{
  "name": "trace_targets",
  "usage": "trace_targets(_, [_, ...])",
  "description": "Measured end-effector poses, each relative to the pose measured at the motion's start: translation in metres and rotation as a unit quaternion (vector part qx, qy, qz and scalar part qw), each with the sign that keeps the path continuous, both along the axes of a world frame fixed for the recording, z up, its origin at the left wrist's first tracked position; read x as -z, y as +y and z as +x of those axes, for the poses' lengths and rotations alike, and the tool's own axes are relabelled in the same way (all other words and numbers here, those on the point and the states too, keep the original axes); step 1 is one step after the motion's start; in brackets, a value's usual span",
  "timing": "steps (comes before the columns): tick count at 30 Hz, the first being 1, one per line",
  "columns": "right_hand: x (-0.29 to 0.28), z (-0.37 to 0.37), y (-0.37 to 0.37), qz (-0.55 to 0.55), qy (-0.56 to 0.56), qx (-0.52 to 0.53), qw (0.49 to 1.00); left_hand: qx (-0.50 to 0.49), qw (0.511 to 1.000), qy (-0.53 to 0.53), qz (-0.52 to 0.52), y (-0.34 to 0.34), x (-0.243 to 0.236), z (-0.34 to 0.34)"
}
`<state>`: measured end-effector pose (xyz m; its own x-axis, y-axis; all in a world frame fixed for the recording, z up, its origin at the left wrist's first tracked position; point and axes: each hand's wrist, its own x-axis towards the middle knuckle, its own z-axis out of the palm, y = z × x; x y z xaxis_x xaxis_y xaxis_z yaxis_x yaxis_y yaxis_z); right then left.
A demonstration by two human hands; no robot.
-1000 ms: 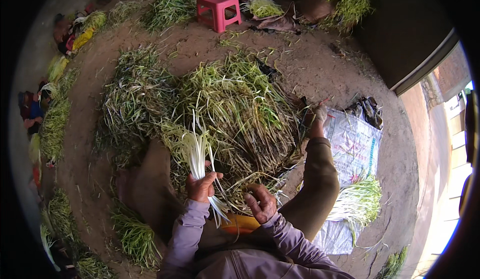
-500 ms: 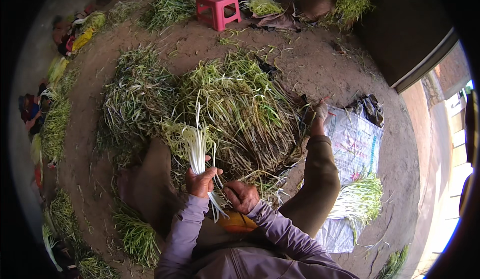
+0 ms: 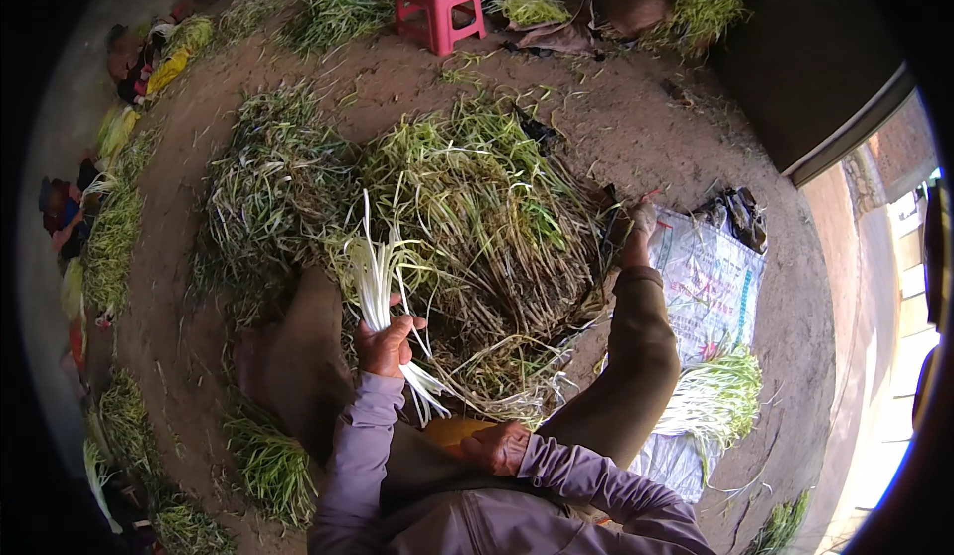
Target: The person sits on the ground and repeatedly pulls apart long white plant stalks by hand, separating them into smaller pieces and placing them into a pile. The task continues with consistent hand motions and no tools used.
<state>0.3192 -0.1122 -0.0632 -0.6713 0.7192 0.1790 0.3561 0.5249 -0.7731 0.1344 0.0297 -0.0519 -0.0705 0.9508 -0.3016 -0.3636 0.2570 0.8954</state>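
A bunch of long white stalks [image 3: 376,282], with pale yellow-green leaf tips like green garlic or chives, stands upright in my left hand [image 3: 386,344]. That hand is closed around the lower stems, whose white ends poke out below toward my lap. My right hand [image 3: 499,448] rests low by my lap with its fingers curled in, beside an orange-yellow object [image 3: 452,434] that is mostly covered. What it holds, if anything, is hidden. A large heap of uncleaned stalks [image 3: 497,227] with brown stems and green leaves lies in front of me.
Beyond my right leg, a cleaned white-stemmed pile [image 3: 717,396] lies on a white printed sack [image 3: 696,287]. A tangled green heap [image 3: 273,177] sits to the left. A pink stool [image 3: 437,10] stands at the far side. People sit along the left wall with more bundles.
My right hand has dropped away from the bunch toward my lap. My left hand has shifted slightly left and up, still gripping the stalks.
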Motion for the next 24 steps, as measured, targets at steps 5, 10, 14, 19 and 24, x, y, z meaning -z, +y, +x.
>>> trace_targets(5, [0.012, 0.026, 0.014, -0.068, -0.071, 0.054, 0.994, 0.046, 0.999, -0.011, 0.004, -0.007, -0.01, -0.004])
trace_targets(10, [-0.018, 0.018, 0.066, -0.081, 0.113, 0.192, 0.971, 0.079, 0.996, -0.038, -0.023, -0.024, -0.021, 0.007])
trace_targets(14, [-0.012, -0.009, 0.103, -0.336, 0.266, 0.265, 0.864, 0.127, 0.99, -0.026, -0.054, -0.031, -0.03, 0.015])
trace_targets(19, [-0.021, -0.028, 0.115, -0.449, 0.431, 0.274, 0.733, 0.138, 0.987, -0.019, -0.079, -0.04, -0.024, 0.011])
trace_targets(24, [-0.009, -0.028, 0.112, -0.421, 0.439, 0.256, 0.751, 0.128, 0.989, 0.018, -0.072, -0.044, -0.019, 0.014])
